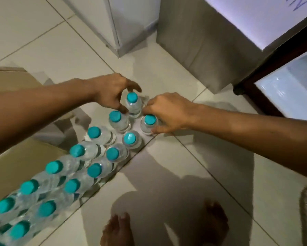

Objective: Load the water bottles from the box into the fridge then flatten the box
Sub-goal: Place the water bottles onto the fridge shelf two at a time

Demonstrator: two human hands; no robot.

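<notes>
Several clear water bottles with teal caps stand upright on the tiled floor in two rows that run from the lower left toward the centre. My left hand (111,94) curls round the farthest bottle (133,103), thumb and fingers on either side of its neck. My right hand (167,113) grips the neck of the bottle (149,124) just to its right. The brown cardboard box (15,160) lies on the floor at the left, behind the rows. The open fridge (287,89) shows at the right edge, its dark door frame and lit interior visible.
A white cabinet (124,23) and a grey unit (198,43) stand on the floor at the back. My bare feet (119,231) are at the bottom centre. Open tile floor lies between the bottles and the fridge.
</notes>
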